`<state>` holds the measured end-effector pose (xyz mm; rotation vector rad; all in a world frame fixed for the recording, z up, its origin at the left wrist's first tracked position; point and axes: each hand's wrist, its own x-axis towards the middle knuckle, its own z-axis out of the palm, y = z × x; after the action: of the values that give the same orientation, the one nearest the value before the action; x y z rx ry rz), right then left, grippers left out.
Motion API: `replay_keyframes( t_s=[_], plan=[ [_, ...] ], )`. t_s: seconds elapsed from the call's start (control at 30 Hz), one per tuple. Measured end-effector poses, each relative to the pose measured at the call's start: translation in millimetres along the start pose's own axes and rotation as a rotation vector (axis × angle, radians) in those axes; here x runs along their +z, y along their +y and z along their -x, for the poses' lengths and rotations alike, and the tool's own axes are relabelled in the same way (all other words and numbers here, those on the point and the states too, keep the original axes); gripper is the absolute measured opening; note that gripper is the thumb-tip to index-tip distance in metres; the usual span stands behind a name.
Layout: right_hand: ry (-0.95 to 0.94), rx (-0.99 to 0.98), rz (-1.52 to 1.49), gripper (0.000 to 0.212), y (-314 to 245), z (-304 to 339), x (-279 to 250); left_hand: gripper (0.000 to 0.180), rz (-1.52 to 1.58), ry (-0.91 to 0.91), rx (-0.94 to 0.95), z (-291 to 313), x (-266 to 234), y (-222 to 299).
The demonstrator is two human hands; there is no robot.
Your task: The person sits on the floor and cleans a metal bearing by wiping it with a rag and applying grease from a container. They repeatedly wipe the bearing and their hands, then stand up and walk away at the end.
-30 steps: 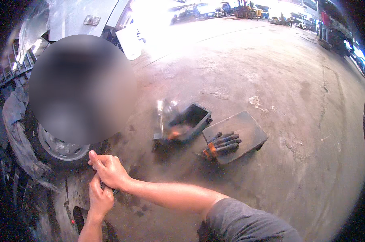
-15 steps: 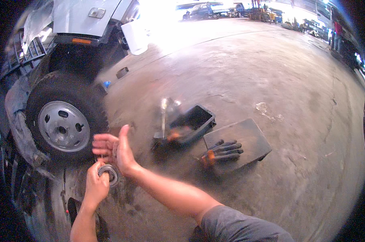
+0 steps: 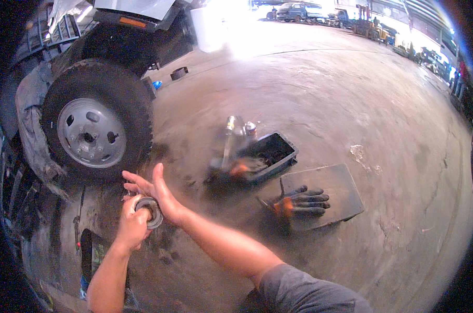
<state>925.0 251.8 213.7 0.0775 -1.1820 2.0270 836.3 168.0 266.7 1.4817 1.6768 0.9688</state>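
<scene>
A grey metal wheel bearing, ring-shaped, is gripped in my left hand, with the thumb reaching into its central hole. My right hand is open just beyond it, fingers extended and thumb raised. Its palm side is turned toward the bearing and appears to touch its edge, though blur hides the exact contact. A work glove, dark with an orange cuff, lies palm-down on a flat dark box or lid to the right of my hands.
A truck wheel with a black tyre stands at the left. Ahead sit an open black bin, an orange-cuffed glove and a clear bottle. A dark ring lies on the concrete floor farther off; vehicles stand in the background.
My right palm has come closer to the bearing in my left hand. The view has shifted, so the wheel and bin sit farther right in it.
</scene>
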Motion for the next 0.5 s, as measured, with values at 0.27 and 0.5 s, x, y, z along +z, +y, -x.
replay_keyframes(
  t_s=[0.27, 0.5],
  plan=[
    [0.439, -0.257, 0.155, 0.105, -6, -7, -31, 0.024, 0.390, 0.003, -0.071, 5, -12, -7],
    [1.460, -1.542, 1.798, 0.071, -139, 96, -22, 0.028, -0.150, 0.182, -0.081, 59, -87, -91]
  ],
)
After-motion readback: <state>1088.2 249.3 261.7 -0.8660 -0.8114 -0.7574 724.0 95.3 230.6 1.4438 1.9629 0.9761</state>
